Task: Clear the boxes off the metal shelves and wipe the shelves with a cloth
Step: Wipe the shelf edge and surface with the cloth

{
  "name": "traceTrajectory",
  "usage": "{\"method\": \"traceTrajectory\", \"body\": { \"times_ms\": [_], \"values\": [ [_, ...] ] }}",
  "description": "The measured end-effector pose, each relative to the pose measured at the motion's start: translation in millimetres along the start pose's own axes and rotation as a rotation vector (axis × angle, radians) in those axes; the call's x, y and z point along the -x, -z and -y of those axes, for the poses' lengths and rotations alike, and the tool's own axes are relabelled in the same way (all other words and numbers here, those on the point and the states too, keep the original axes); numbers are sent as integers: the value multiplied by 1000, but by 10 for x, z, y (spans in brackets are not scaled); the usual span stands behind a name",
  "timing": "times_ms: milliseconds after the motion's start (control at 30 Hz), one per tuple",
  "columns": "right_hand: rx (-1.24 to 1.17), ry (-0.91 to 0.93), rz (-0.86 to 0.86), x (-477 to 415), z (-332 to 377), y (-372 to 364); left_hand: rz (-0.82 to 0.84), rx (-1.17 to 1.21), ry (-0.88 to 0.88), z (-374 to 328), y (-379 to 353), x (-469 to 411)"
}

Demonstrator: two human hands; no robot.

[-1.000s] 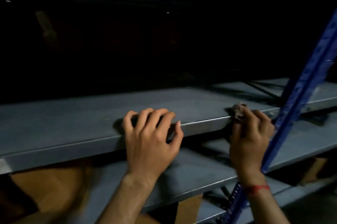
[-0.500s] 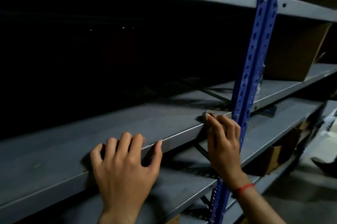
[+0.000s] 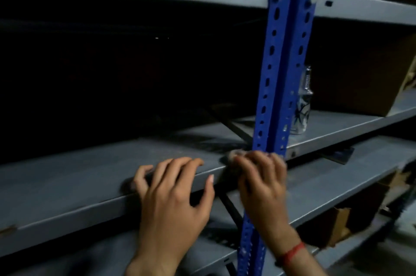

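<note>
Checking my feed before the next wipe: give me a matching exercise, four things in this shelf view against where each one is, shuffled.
Things:
1. left hand
2. right hand
3. box
4. bottle

Places:
A. at the far right, on the shelf
B. rests on the shelf's front edge
C. stands just right of the blue post
D. holds the cloth at the shelf edge, by the post

Pairs: 1-B, 2-D, 3-A, 4-C
</note>
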State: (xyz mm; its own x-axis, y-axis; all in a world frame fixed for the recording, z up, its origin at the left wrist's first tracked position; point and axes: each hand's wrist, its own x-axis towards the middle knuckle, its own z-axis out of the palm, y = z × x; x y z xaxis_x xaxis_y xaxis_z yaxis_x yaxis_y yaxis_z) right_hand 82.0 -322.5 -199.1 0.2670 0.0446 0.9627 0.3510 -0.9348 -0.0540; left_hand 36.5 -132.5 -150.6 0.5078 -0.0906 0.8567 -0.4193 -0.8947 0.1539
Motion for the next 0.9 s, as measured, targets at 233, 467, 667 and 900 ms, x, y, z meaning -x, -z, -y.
{"method": "traceTrajectory", "body": {
  "times_ms": [233, 467, 667, 900],
  "values": [
    [-169, 221, 229, -114, -581, 392, 194, 53, 23, -465, -474, -307],
    [-202, -528, -108, -699, -1707, 875, 114, 133, 75, -476, -575, -301],
    [-407, -774, 176, -1403, -2278, 403, 119, 128, 100, -471, -592, -303],
    [-443, -917, 467, -1492, -2646, -225, 123, 195, 108, -481, -563, -316]
  ]
}}
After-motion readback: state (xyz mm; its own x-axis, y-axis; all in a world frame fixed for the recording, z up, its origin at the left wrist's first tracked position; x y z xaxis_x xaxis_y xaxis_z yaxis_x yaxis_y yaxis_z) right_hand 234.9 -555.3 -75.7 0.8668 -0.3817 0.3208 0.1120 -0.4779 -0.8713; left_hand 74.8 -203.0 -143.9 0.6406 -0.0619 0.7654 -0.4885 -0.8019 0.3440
